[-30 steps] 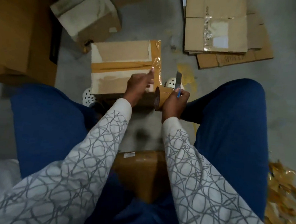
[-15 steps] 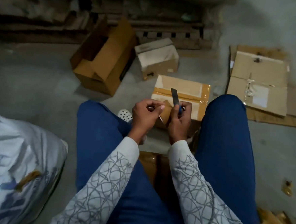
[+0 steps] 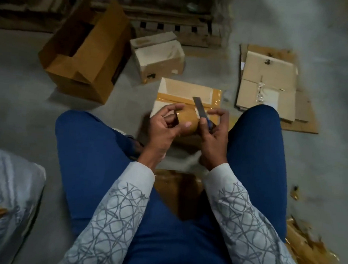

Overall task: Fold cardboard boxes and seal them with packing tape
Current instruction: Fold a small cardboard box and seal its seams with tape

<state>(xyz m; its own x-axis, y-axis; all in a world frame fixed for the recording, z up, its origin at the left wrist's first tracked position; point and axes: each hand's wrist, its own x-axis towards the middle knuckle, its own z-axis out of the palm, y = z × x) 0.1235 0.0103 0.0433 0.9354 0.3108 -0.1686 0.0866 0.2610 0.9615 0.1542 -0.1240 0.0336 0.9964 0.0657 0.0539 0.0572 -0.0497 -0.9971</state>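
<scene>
Our left hand (image 3: 165,129) curls round the tape roll (image 3: 187,122), held between our knees over the taped box (image 3: 182,90), its hole facing left. Our right hand (image 3: 215,134) grips the knife (image 3: 199,109), blade pointing away from us, leaning slightly left.

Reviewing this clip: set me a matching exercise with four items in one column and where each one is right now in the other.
Things:
1. packing tape roll
2. utility knife
3. taped box
4. flattened cardboard

Places:
A. lying flat on the floor, at the right
B. held in the left hand
C. held in the right hand
D. on the floor just beyond both hands

Pairs: 1-B, 2-C, 3-D, 4-A
</scene>
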